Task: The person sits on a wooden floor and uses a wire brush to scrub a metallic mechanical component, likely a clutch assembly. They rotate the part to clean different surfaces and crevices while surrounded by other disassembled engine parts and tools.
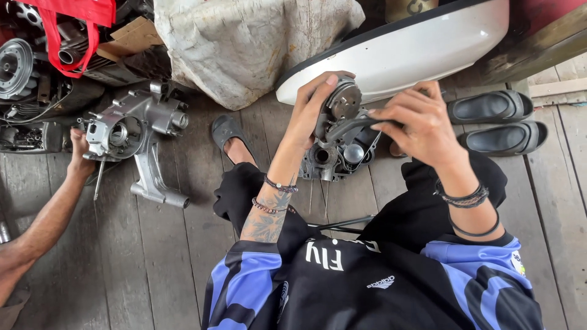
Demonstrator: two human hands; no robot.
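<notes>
A grey metal engine casing (338, 153) stands on the wooden floor between my knees. My left hand (312, 110) grips its top, fingers curled over a round gear part (345, 101). My right hand (416, 125) is closed on a dark curved lever (350, 128) that lies across the casing's upper front. Both wrists wear bead and cord bracelets. My foot in a black sandal (227, 131) rests to the left of the casing.
Another person's hand (79, 146) holds a second silver engine casing (131, 131) at the left. Engine parts and a red bag (73, 18) are piled at the far left. A white sack (244, 43), a white curved panel (416, 55) and two black sandals (498, 122) lie ahead.
</notes>
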